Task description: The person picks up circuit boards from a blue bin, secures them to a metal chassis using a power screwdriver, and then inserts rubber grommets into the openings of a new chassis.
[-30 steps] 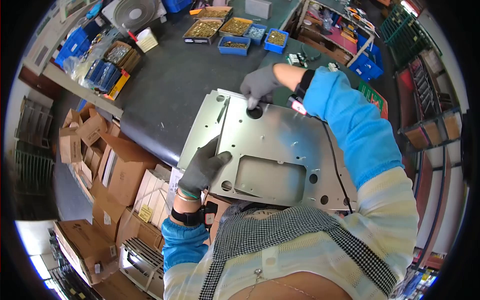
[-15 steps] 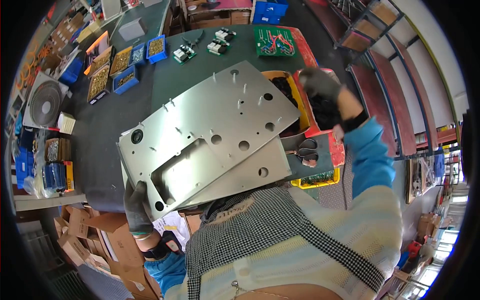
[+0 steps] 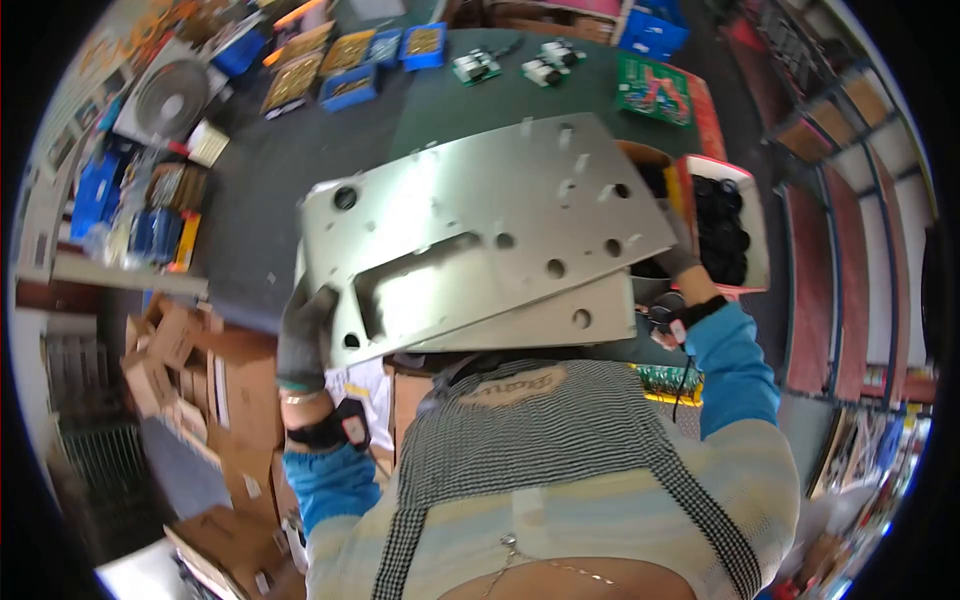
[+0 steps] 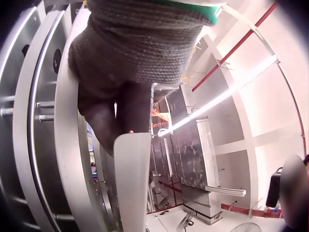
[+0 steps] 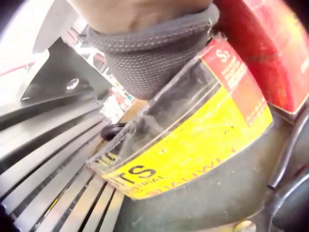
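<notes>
My gloved left hand [image 3: 305, 335] grips the left end of a silver metal plate [image 3: 480, 190], thumb over its edge. The plate has a rectangular cutout, several round holes and upright studs; a black ring sits in the hole at its far left corner. More metal plates [image 3: 540, 315] lie stacked askew beneath it. My right hand [image 3: 682, 255] is just past the plate's right corner, reaching into a cardboard box with a yellow side [image 5: 188, 154]. In the right wrist view its glove [image 5: 149, 67] dips behind the box wall, so the fingers are hidden.
Right of that box stands a red-rimmed box [image 3: 755, 235] of black round parts. Scissors [image 3: 655, 305] lie near my right wrist. Circuit boards [image 3: 655, 90] and blue bins [image 3: 348, 90] of small hardware stand at the back. Cardboard boxes [image 3: 245, 385] are piled at the left.
The top plate has been turned askew over the stack, its studs now upward. My right hand has moved from the plate to the boxes at the right, then into the yellow-sided one.
</notes>
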`<state>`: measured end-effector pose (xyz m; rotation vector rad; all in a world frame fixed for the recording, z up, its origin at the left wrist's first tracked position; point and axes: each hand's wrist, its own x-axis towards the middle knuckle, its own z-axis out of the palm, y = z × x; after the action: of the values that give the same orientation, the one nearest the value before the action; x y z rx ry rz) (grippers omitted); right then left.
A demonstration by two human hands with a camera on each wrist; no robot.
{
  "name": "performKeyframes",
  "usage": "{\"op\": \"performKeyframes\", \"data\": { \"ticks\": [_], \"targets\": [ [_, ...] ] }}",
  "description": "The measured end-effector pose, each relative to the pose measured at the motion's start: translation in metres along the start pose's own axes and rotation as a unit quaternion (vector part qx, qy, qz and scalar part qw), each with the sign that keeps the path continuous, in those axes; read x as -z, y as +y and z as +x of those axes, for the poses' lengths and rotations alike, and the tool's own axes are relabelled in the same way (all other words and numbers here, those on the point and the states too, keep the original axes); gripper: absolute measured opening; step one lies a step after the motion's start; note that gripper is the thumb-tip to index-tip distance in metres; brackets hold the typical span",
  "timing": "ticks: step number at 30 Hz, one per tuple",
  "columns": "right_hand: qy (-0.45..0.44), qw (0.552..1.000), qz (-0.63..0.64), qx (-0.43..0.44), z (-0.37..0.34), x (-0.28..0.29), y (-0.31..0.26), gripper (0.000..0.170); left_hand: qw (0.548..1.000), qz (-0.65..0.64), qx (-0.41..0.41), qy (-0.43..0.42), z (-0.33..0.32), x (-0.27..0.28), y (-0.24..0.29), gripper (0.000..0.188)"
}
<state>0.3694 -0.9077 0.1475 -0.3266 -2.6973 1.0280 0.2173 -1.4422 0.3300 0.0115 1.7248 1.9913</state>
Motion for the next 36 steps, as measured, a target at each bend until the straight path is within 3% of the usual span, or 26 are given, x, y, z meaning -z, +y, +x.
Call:
{"op": "performKeyframes", "data": {
  "ticks": [2, 4, 5, 6, 7, 9, 11, 12, 14, 17, 20, 23, 26, 28, 29, 33, 36],
  "targets": [
    [0.013, 0.982, 0.187, -0.036, 0.005, 0.013, -0.013, 0.018, 0.999, 0.032, 0.006, 0.001, 0.005, 0.003, -0.001, 0.043],
    [0.103, 0.993, -0.033, -0.053, 0.009, 0.03, -0.027, 0.024, 0.995, 0.098, 0.006, 0.012, 0.001, -0.01, 0.008, 0.041],
    [0.159, 0.976, -0.015, -0.146, 0.014, 0.04, -0.035, 0.024, 0.995, 0.103, -0.001, 0.015, 0.002, -0.01, 0.006, 0.044],
    [0.215, 0.966, 0.001, -0.141, 0.019, 0.055, -0.028, 0.024, 0.994, 0.106, -0.007, 0.026, 0.004, -0.008, 0.002, 0.045],
    [0.261, 0.954, -0.015, -0.144, 0.021, 0.076, -0.06, 0.023, 0.994, 0.109, -0.008, 0.033, 0.004, -0.007, -0.003, 0.047],
    [0.28, 0.919, 0.204, -0.188, 0.03, 0.112, -0.088, 0.023, 0.995, 0.102, -0.017, 0.017, 0.003, -0.007, -0.003, 0.048],
    [0.222, 0.948, 0.203, -0.102, 0.034, 0.117, -0.174, 0.021, 0.996, 0.09, -0.023, 0.0, 0.004, -0.008, -0.002, 0.048],
    [0.16, 0.953, 0.204, -0.16, 0.04, 0.105, -0.199, 0.02, 0.995, 0.1, -0.024, -0.001, 0.006, -0.005, -0.004, 0.049],
    [0.065, 0.974, 0.155, -0.149, 0.052, 0.069, -0.232, 0.02, 0.994, 0.108, -0.025, -0.005, 0.008, -0.001, -0.007, 0.049],
    [0.037, 0.992, 0.062, 0.099, 0.061, -0.002, -0.225, 0.019, 0.995, 0.093, -0.025, -0.016, 0.007, 0.002, -0.008, 0.049],
    [-0.021, 0.992, -0.009, 0.125, 0.061, 0.002, -0.234, 0.017, 0.998, 0.059, -0.031, -0.017, 0.007, 0.003, -0.011, 0.048],
    [-0.017, 0.981, -0.093, 0.171, 0.056, 0.021, -0.248, 0.017, 0.999, 0.012, -0.022, -0.031, 0.008, 0.008, -0.017, 0.046],
    [-0.064, 0.99, 0.093, 0.085, 0.041, 0.011, -0.321, 0.016, 0.992, 0.113, -0.06, -0.003, 0.007, 0.01, -0.017, 0.045],
    [-0.166, 0.959, 0.226, 0.049, 0.028, -0.026, -0.355, 0.016, 0.992, 0.12, -0.045, 0.003, 0.006, 0.007, -0.012, 0.046],
    [-0.218, 0.948, 0.202, 0.111, 0.024, -0.041, -0.379, 0.017, 0.992, 0.117, -0.053, 0.003, 0.008, 0.008, -0.016, 0.045],
    [-0.186, 0.947, 0.116, 0.233, 0.011, -0.117, -0.405, 0.01, 0.982, 0.185, -0.039, 0.016, 0.005, 0.006, -0.009, 0.047],
    [-0.119, 0.949, 0.013, 0.291, 0.006, -0.134, -0.407, 0.011, 0.977, 0.204, -0.052, 0.019, 0.01, 0.009, -0.015, 0.048]
  ]
}}
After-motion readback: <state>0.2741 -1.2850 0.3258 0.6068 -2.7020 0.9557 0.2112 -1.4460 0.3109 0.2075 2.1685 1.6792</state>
